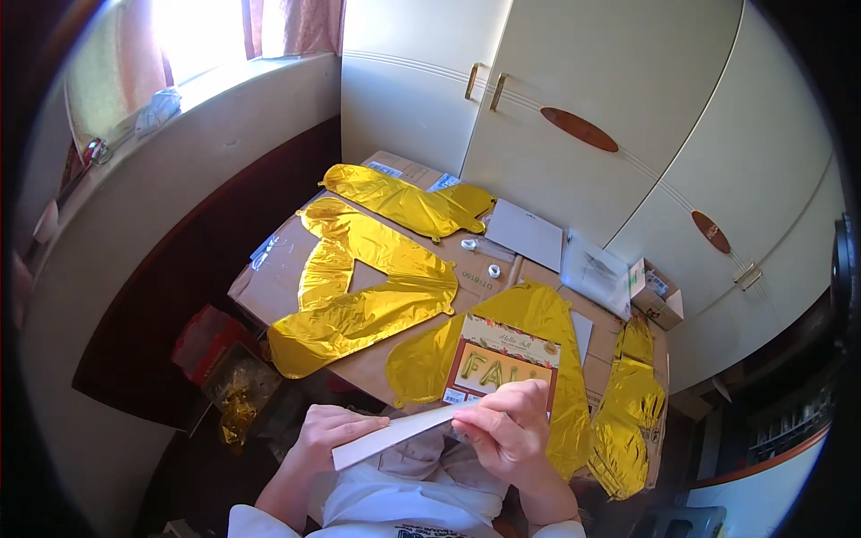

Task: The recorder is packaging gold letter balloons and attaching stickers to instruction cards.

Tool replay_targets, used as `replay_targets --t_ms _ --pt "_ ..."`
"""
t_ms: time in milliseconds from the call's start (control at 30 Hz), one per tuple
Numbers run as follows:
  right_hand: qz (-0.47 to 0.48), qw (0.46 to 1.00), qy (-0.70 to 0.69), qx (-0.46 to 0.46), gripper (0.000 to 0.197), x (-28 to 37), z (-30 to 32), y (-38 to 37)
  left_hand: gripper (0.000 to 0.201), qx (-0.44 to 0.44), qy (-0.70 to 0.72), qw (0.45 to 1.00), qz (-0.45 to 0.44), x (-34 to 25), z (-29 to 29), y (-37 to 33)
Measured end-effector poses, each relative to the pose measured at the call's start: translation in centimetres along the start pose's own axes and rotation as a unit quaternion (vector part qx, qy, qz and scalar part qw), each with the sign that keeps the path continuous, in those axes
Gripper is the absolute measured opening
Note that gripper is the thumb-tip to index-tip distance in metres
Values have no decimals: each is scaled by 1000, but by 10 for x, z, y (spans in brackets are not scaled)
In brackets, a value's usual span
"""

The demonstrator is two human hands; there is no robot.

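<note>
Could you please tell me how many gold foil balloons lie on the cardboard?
4: the far balloon, the A-shaped balloon at left, the middle balloon partly behind the printed card, and the crumpled balloon along the right edge. More could be hidden underneath.

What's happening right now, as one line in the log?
left hand: holds white card | right hand: holds it too | gold foils: lie on cardboard | printed sheet: partly behind right hand

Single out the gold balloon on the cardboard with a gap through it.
The A-shaped balloon, leftmost on the cardboard, which shows through its gap; the other three balloons show no opening.
</note>
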State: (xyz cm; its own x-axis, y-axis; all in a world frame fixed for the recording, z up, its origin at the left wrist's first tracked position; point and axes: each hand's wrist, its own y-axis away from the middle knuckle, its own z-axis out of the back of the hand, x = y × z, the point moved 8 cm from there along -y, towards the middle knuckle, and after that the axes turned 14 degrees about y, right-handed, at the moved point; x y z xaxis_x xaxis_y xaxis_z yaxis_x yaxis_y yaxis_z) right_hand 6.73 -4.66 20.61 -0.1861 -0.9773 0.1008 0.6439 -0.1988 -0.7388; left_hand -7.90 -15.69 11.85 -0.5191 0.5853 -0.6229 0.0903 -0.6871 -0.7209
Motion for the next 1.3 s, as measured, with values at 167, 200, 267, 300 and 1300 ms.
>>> replay_targets --t_ms 167,200,267,300,1300 --pt "45 996 70 -29 12 7 0 4 30 19 -74 997 -28 -12 1 -2" --pt "57 992 96 -54 11 11 2 8 30 25 -88 995 -33 -15 0 -3" --pt "67 986 122 -91 10 15 3 13 28 10 -109 993 -51 -20 -2 -4" --pt "63 985 122 -104 9 14 3 14 27 5 -116 992 -56 -22 -3 -4" --pt "36 966 239 -90 11 14 13 14 11 -5 -352 925 -143 -46 -9 -22"
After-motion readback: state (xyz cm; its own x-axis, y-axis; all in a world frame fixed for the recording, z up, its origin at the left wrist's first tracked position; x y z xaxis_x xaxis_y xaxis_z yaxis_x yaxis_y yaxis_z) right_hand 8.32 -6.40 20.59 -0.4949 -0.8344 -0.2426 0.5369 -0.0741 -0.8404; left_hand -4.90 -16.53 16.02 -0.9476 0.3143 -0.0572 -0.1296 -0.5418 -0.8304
